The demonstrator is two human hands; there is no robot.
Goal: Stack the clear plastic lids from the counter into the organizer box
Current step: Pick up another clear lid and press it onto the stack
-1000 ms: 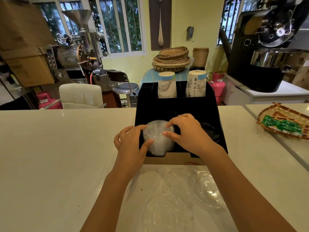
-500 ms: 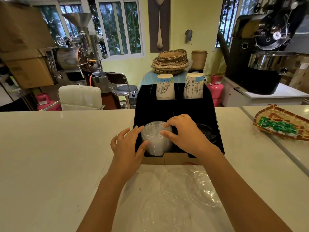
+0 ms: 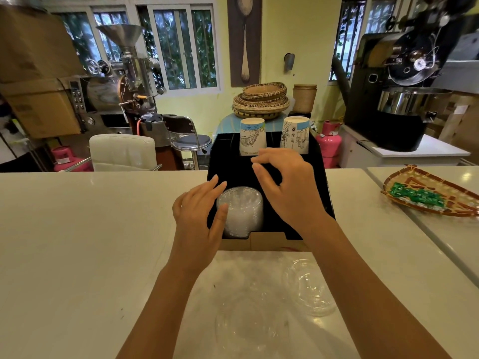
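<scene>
A stack of clear plastic lids (image 3: 241, 211) stands in the front left compartment of the black organizer box (image 3: 321, 177) on the white counter. My left hand (image 3: 199, 216) rests against the stack's left side, thumb on its front, fingers straight. My right hand (image 3: 287, 187) hovers above the box to the right of the stack, fingers loosely curled and holding nothing. Loose clear lids lie on the counter in front of the box: one domed lid (image 3: 311, 291) at the right, others (image 3: 248, 325) nearer me, hard to tell apart.
Two paper cup stacks (image 3: 252, 137) (image 3: 295, 133) stand in the box's back compartments. A woven tray (image 3: 404, 182) with green packets lies on the counter at right. Behind the counter are a white chair (image 3: 121, 151), a stool and coffee roasters.
My right hand has lifted off the lid stack and risen up and back over the box. My left hand stays against the stack's left side.
</scene>
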